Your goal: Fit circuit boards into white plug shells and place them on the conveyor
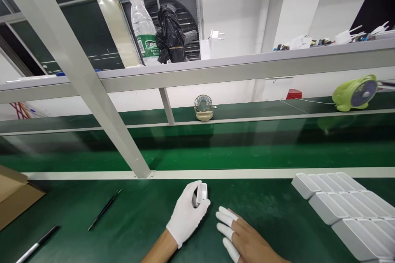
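Note:
My left hand [189, 213], in a white glove, is closed around a small white plastic case [201, 193] just above the green work surface. The case's open side faces up and away from me, and part of it is hidden by my thumb and fingers. To its right, my right hand [243, 234] is bare except for white finger cots on several fingers. Its fingers are stretched out and apart, with nothing in them, pointing toward the left hand.
Rows of white plastic cases [348, 209] stand on the right. A black pen [105, 209], a marker [37, 244] and a cardboard box [17, 197] lie on the left. A slanted metal post [108, 107] meets the bench rail. Beyond are a small fan [203, 107] and a green fan [354, 92].

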The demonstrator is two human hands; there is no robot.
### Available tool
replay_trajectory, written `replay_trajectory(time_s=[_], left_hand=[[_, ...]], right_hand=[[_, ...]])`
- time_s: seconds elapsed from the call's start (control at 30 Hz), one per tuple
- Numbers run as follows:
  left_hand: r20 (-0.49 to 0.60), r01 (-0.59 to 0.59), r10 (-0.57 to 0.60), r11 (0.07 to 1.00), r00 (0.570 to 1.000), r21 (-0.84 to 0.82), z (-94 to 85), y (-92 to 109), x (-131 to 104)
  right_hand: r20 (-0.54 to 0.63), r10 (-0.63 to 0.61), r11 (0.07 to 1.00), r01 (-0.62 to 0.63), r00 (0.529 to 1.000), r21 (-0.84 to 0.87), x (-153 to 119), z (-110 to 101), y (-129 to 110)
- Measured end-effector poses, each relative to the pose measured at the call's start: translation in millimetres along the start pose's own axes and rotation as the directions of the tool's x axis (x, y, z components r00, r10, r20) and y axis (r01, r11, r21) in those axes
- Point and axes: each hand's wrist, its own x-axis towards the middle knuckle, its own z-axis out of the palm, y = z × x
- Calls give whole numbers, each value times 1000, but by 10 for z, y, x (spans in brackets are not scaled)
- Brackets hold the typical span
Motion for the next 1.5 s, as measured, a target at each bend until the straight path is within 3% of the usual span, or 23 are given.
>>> replay_trajectory(time_s=[0.43,0.67,0.9,1.03,1.17,1.33,1.5], left_hand=[[-27,138,-141,987,990,-76,63,-1,0],[17,-35,36,999,999,-21,37,25,10],[28,-74,73,997,997,30,30,11,-25],[-49,-111,116,990,992,91,35,-84,-9],[-137,-123,147,978,980,170,27,-191,18],[-144,-130,153,979,978,160,29,-253,15],[-169,-109,135,982,976,152,31,-194,10]], right_hand=[[-82,-23,1000,21,996,-23,-5,117,36],[-95,-60,997,55,994,-62,0,69,23],[-31,-32,998,30,999,-52,14,46,12],[-74,-23,999,20,997,-39,18,50,-2],[-45,-11,998,9,999,-55,24,59,-9],[-59,-8,1000,8,998,-10,25,43,-5],[-74,-35,998,38,997,44,6,-95,18]])
